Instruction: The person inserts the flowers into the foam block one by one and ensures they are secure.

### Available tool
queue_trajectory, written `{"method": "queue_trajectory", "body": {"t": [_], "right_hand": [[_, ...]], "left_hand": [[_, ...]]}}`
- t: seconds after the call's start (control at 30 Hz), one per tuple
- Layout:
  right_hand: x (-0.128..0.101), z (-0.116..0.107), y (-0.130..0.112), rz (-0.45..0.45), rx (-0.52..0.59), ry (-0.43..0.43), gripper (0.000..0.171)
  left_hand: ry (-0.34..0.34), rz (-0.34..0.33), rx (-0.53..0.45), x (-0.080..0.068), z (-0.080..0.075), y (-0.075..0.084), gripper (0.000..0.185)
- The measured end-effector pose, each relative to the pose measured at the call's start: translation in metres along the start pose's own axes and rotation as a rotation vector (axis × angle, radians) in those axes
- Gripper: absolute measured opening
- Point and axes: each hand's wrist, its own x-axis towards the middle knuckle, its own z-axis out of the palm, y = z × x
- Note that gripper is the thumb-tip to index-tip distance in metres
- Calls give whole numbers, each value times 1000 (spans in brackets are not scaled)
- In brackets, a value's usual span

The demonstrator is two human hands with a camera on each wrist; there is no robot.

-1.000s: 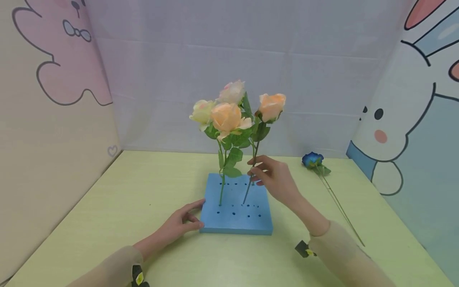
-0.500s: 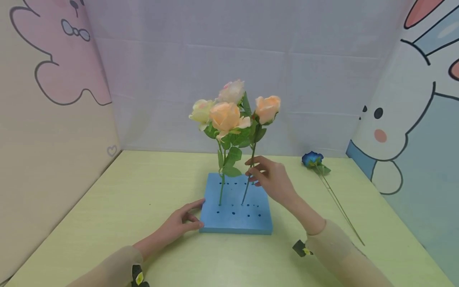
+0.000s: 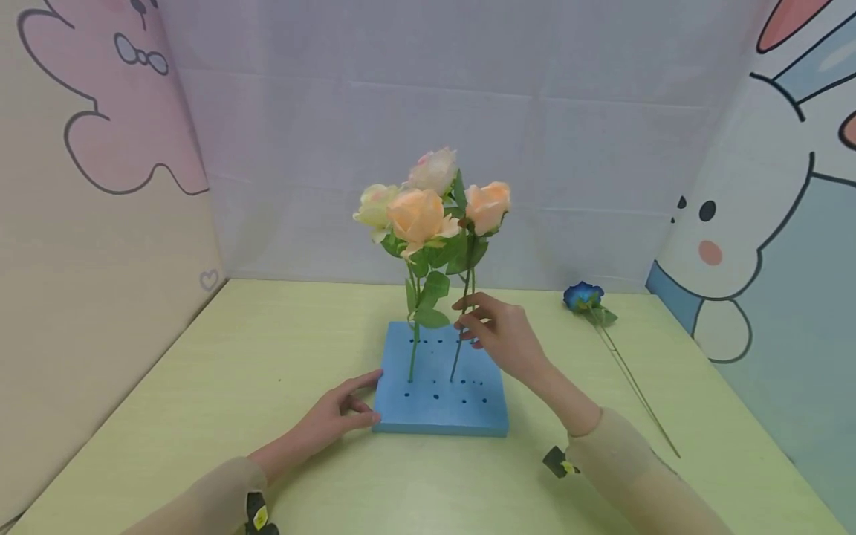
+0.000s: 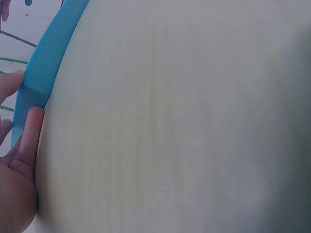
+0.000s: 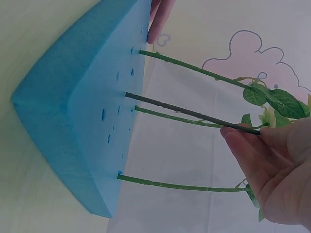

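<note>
At the near left corner of the square blue foam block point(image 3: 438, 386), left hand point(image 3: 331, 420) bracing with straight fingers. Rightward, right hand point(image 3: 504, 338) pinching the orange rose's thin dark stem point(image 5: 194, 113), tip entering a centre hole. Best pushed straight down, block held firm.

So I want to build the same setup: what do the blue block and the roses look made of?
The blue block looks like rigid foam: matte, thick, with rows of punched holes that take the stems. The roses look artificial, likely fabric petals on stiff plastic or wire stems, which are straight and uniformly green. The right hand pinches one stem; the left hand steadies the block.
</note>
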Motion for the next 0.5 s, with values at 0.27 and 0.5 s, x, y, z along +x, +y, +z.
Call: {"method": "queue_trajectory", "body": {"t": [0.27, 0.5], "right_hand": [[0, -1, -5, -19, -14, -13, 17], [1, 0, -6, -13, -19, -28, 17]], "left_hand": [[0, 10, -9, 0, 0, 0, 72], [0, 10, -15, 0, -1, -1, 71]]}}
